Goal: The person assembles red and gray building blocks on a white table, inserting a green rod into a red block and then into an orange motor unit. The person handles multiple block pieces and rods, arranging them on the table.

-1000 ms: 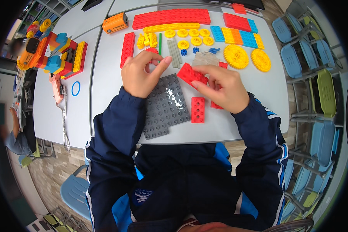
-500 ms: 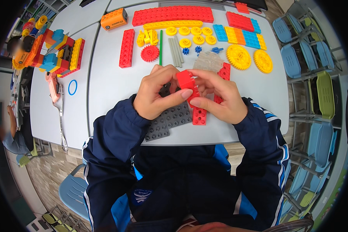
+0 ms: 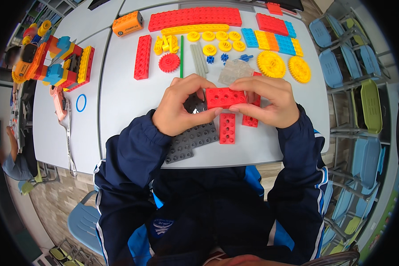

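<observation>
Two dark blue sleeves are seen entering from the lower edge, ending in bare hands raised over the near part of a white table (image 3: 119,102). A red studded brick (image 3: 225,97) is gripped between both hands and held clear of the surface: the left hand (image 3: 181,106) is closed on its left end, thumb below and fingers curled over the top, and the right hand (image 3: 268,103) is closed on its right end in like manner. Directly beneath the hands, a grey studded baseplate (image 3: 195,139) is noted lying flat near the table's front edge, partly covered by the left hand. A smaller red brick (image 3: 227,128) is found just beside the baseplate's right edge, and another red brick (image 3: 250,120) lies partly under the right hand.

Beyond the hands, a clear plastic bag (image 3: 235,71) is recorded, with a red gear (image 3: 169,63), a thin green rod (image 3: 181,55) and grey strips (image 3: 198,60) to its left. Two large yellow gears (image 3: 286,66) are seen at the right. Small yellow wheels (image 3: 217,41) are ranged behind, and a long red plate (image 3: 195,17) lies along the far edge, with an orange block (image 3: 127,23) to its left. On the adjoining table at far left, a multicoloured brick assembly (image 3: 57,62) and a blue ring (image 3: 81,103) are observed.
</observation>
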The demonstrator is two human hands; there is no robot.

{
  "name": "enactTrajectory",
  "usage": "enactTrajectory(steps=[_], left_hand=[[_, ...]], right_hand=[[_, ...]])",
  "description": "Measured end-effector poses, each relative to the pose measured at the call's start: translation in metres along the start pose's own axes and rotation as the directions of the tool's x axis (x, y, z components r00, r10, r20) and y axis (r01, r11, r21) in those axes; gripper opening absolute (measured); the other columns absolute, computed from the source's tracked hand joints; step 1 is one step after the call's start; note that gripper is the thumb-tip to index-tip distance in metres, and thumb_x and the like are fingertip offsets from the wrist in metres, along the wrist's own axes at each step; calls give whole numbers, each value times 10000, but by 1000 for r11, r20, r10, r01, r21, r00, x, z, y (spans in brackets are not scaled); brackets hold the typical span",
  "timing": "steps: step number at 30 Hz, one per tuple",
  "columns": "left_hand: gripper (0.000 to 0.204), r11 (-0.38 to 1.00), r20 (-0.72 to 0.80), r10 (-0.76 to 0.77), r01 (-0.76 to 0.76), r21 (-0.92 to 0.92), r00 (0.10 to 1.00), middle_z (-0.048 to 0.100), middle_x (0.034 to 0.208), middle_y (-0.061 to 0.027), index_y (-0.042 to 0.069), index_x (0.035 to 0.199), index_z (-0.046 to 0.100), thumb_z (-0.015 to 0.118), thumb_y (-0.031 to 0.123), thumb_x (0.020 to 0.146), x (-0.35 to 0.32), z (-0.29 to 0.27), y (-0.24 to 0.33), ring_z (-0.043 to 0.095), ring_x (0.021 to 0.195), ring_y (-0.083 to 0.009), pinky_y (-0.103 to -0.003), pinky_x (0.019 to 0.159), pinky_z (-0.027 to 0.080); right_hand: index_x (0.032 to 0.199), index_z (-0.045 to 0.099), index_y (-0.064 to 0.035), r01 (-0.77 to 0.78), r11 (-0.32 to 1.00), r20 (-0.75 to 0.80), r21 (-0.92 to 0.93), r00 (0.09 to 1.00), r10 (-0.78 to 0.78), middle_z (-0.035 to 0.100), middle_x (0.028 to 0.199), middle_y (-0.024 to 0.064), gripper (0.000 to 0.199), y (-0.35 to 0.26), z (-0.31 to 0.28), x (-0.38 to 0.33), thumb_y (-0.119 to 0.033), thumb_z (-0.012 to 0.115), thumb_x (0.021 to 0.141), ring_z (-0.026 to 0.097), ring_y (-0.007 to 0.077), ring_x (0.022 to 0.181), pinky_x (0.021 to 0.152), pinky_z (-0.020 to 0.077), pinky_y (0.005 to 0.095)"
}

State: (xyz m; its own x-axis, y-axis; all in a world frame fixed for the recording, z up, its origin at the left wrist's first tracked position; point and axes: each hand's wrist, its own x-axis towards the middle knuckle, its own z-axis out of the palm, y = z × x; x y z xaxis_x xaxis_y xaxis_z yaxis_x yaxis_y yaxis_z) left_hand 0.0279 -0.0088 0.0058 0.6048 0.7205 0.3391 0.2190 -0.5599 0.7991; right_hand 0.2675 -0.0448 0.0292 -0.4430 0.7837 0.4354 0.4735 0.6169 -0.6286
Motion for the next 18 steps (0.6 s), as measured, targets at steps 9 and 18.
enactTrajectory(steps=[9, 18], left_hand=[[405, 930, 39, 73, -82, 358, 997, 615, 988, -63, 78, 1104, 667, 786, 213, 741, -4, 9, -19, 543, 955, -237, -338, 900, 359], [448, 919, 29, 51, -58, 390, 998, 555, 1006, -79, 98, 1175, 661, 776, 235, 764, -6, 13, -25, 485, 961, -255, -357, 887, 396]], right_hand=[[894, 706, 1, -19, 992, -73, -121, 997, 10, 680, 770, 102, 183, 13, -11, 1, -115, 772, 770, 630, 173, 618, 549, 482, 242], [733, 679, 11, -146, 971, -481, -187, 876, 39, 635, 627, 63, 109, 49, -39, -22, -49, 744, 797, 555, 116, 521, 507, 424, 235]])
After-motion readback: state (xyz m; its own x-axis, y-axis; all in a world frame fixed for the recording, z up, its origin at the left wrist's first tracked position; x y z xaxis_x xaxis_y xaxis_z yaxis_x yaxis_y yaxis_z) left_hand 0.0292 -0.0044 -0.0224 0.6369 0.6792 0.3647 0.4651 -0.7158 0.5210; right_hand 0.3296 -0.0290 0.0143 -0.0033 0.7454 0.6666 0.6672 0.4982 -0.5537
